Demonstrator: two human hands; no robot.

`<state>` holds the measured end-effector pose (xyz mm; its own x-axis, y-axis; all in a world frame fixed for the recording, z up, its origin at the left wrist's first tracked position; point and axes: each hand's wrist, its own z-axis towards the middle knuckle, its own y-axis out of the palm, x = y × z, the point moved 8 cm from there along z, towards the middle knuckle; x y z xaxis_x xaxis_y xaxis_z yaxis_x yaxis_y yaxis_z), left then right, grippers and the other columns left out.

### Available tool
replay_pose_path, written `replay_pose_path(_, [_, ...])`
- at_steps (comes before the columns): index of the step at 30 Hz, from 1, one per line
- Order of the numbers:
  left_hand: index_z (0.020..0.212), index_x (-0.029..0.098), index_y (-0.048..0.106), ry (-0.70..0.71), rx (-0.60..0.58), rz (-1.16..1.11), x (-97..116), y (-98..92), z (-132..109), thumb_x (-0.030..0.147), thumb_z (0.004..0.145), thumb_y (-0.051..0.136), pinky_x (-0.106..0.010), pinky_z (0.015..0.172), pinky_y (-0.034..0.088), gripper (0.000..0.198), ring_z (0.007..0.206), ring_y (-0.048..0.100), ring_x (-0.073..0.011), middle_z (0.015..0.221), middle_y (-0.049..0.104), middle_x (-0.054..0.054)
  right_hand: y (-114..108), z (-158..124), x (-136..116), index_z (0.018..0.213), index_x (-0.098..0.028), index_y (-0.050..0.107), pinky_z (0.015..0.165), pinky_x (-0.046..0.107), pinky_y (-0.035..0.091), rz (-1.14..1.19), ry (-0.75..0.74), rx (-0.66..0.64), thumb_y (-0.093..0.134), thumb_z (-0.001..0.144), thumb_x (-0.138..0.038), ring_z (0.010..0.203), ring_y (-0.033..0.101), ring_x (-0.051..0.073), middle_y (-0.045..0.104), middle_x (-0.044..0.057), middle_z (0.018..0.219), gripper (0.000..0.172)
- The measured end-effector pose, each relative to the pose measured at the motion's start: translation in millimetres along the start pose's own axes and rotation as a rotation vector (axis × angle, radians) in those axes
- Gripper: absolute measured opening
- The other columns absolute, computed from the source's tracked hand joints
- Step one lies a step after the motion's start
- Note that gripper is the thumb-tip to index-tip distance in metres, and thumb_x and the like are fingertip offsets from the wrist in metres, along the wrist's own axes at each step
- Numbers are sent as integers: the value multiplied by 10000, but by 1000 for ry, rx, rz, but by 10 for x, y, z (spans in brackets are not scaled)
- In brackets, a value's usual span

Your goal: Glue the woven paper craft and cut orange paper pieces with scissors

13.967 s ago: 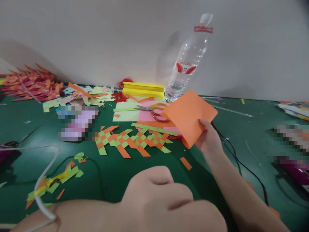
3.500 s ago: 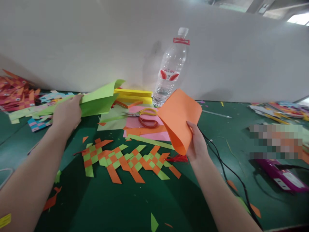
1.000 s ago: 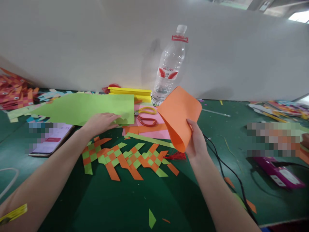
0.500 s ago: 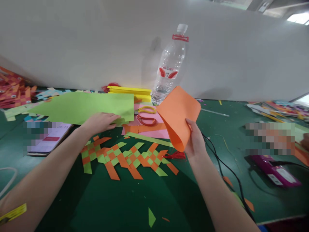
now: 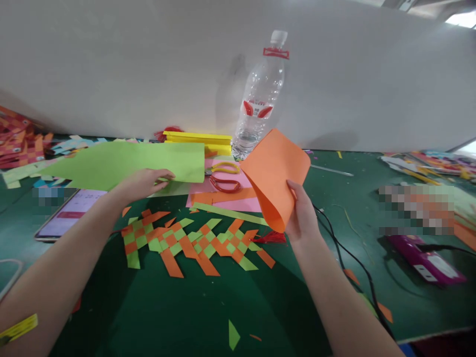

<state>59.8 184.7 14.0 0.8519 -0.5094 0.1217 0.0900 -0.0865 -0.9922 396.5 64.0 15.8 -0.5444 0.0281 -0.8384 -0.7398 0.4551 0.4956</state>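
Note:
My right hand [image 5: 303, 210] is closed round a curled, folded sheet of orange paper [image 5: 275, 173], held up off the table with its bent lower end towards me. On the left, the fingers of my left hand [image 5: 145, 182] pinch the near edge of a large light-green sheet of paper [image 5: 122, 161]. More green paper shows beneath that edge. Between and below the hands lies a row of woven orange and green paper strips [image 5: 193, 243], with a red tassel [image 5: 273, 238] at its right end.
Scissors [image 5: 225, 185] with red and yellow handles lie on pink paper [image 5: 245, 205]. A clear plastic bottle [image 5: 260, 94] leans by the wall. A phone [image 5: 61, 218] is under my left forearm; black cables [image 5: 357, 267] and a purple device [image 5: 424, 260] lie right.
My left hand has moved slightly left along the green sheet and now pinches its near edge, which is raised a little. The right hand keeps the orange paper almost still.

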Motion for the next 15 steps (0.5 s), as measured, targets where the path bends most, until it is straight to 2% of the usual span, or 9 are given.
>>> replay_pose_path(5, [1209, 148, 590, -117, 145, 101, -74, -219, -86, 381, 988, 260, -354, 834, 469, 461, 933, 644, -256, 1125, 691, -96, -9, -5, 5, 1005, -198, 641, 811, 369, 620, 1, 11, 16, 679, 702, -307, 1116, 631, 290, 719, 74, 1048, 325])
replay_pose_path(9, [1145, 172, 631, -181, 186, 118, -151, -317, -121, 451, 985, 296, -337, 768, 467, 464, 848, 642, -244, 989, 721, -74, 5, -14, 2, 997, -187, 641, 821, 354, 616, 7, 21, 19, 683, 695, -302, 1117, 631, 286, 713, 81, 1070, 326])
replay_pose_path(11, [1108, 191, 657, -156, 155, 95, -177, -286, -97, 474, 965, 349, -319, 758, 469, 442, 828, 644, -227, 979, 727, -54, 3, -17, 6, 1003, -185, 642, 824, 356, 614, 15, 30, 27, 683, 693, -301, 1116, 631, 284, 713, 80, 1074, 333])
replay_pose_path(15, [1030, 222, 701, -24, -7, 23, -135, -82, -15, 509, 870, 497, -296, 771, 483, 387, 893, 657, -223, 1064, 722, -35, -2, -8, 7, 1016, -194, 638, 827, 374, 614, 4, 23, 14, 689, 692, -303, 1119, 630, 288, 719, 74, 1053, 345])
